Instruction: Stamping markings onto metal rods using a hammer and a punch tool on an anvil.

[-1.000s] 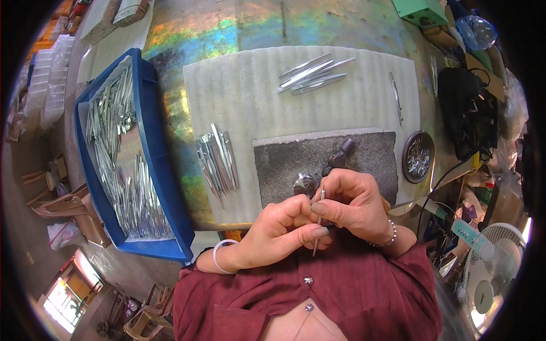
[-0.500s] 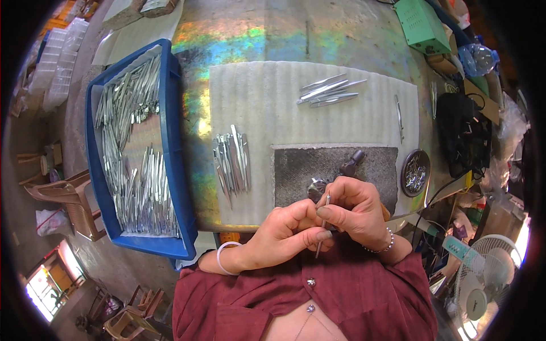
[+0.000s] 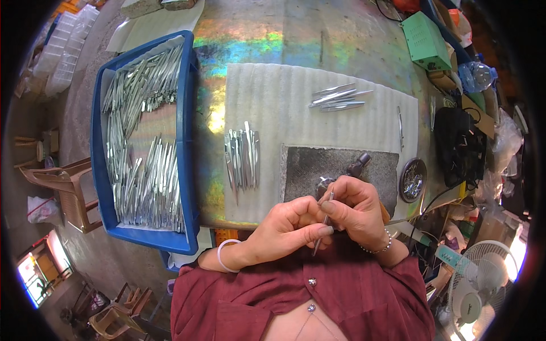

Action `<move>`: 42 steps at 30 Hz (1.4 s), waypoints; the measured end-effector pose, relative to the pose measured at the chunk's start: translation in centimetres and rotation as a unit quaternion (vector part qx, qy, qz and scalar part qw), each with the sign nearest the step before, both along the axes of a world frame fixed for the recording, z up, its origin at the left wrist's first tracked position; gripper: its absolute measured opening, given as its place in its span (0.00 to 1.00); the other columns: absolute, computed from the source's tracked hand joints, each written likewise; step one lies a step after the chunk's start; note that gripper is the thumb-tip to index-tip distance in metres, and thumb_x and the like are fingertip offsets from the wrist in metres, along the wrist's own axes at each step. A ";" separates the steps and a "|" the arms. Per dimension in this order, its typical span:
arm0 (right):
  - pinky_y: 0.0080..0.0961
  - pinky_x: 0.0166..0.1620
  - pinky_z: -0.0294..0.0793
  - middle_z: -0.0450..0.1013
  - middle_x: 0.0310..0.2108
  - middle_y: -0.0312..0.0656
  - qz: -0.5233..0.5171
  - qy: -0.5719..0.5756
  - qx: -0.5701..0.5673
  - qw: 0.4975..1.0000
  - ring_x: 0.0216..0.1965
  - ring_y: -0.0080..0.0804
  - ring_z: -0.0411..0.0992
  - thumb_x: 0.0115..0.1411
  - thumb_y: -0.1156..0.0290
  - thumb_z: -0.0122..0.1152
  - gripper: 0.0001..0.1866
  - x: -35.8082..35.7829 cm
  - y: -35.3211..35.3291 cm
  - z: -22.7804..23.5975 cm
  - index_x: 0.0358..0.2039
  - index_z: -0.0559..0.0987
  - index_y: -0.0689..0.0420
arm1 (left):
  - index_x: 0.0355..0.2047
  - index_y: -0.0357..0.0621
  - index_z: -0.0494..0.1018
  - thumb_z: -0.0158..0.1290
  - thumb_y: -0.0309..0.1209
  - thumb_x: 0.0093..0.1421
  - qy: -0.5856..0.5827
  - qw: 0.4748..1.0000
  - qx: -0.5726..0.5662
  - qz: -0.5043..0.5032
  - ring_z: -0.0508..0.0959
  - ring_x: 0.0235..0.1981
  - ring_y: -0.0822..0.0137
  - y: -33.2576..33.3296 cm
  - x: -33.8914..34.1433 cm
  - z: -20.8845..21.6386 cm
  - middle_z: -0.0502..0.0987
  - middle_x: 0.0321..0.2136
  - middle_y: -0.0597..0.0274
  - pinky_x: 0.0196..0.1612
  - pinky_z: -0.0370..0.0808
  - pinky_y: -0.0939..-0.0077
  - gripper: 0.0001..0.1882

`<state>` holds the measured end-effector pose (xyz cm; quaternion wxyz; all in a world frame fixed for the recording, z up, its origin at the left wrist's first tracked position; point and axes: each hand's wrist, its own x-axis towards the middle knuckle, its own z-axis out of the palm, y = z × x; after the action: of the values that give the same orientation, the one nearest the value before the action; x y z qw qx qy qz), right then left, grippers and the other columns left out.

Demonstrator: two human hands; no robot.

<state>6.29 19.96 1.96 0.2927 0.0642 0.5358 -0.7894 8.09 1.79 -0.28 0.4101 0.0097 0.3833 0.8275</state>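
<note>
My left hand [image 3: 291, 226] and my right hand [image 3: 359, 211] meet at the near edge of the table. Between thumbs and curled fingers, both pinch one slim metal piece [image 3: 316, 247] that resembles tweezers. It stands nearly upright in the picture, its ends showing above and below my grip. Just beyond lies a dark rough pad [image 3: 313, 162], with a black knob-like part [image 3: 359, 165] and a shiny round part [image 3: 325, 184] partly hidden by my hands. Similar slim metal pieces [image 3: 243, 159] lie in a row to the left, and a loose pile [image 3: 339, 98] lies farther away.
A blue tray [image 3: 192, 142] full of slim metal pieces stands at left. White foam sheet [image 3: 273, 108] covers the table's middle. At right are a round dark dish [image 3: 413, 179] of small shiny bits, a black bag [image 3: 458, 142], a green box [image 3: 425, 42] and a fan [image 3: 483, 278].
The whole view has shifted slightly, so the table things sit a little farther right. Both hands keep their pinch on the slim metal piece, almost unmoved.
</note>
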 end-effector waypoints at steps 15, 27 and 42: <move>0.10 0.19 0.58 0.71 0.21 0.33 -0.022 -0.012 -0.008 1.000 0.17 0.11 0.61 0.59 0.73 0.58 0.05 0.5 -1.0 -0.3 0.32 0.73 0.60 | 0.39 0.38 0.65 0.50 0.27 0.62 -0.007 0.998 -0.038 0.058 0.76 0.26 0.77 -1.4 1.0 0.2 0.76 0.27 0.64 0.29 0.72 0.85 0.08; 0.13 0.27 0.68 0.74 0.27 0.37 0.173 0.178 0.126 0.960 0.23 0.14 0.70 0.53 0.78 0.62 0.16 0.8 -1.1 0.1 0.42 0.72 0.63 | 0.40 0.35 0.71 0.48 0.29 0.63 0.061 0.912 -0.091 0.396 0.73 0.30 0.73 -4.9 0.1 0.0 0.72 0.29 0.63 0.32 0.72 0.82 0.10; 0.16 0.25 0.65 0.70 0.24 0.39 0.109 0.307 0.250 0.912 0.20 0.20 0.67 0.51 0.81 0.61 0.09 2.0 1.5 -0.1 0.35 0.75 0.64 | 0.38 0.39 0.72 0.56 0.29 0.54 0.391 0.574 -0.685 0.220 0.76 0.27 0.52 -4.2 -4.8 -5.5 0.75 0.30 0.52 0.30 0.73 0.64 0.12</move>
<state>8.33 21.49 1.85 0.1722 -0.1693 0.7827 -0.5736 3.32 -2.36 -5.73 -0.0900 -0.0361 0.9495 0.2985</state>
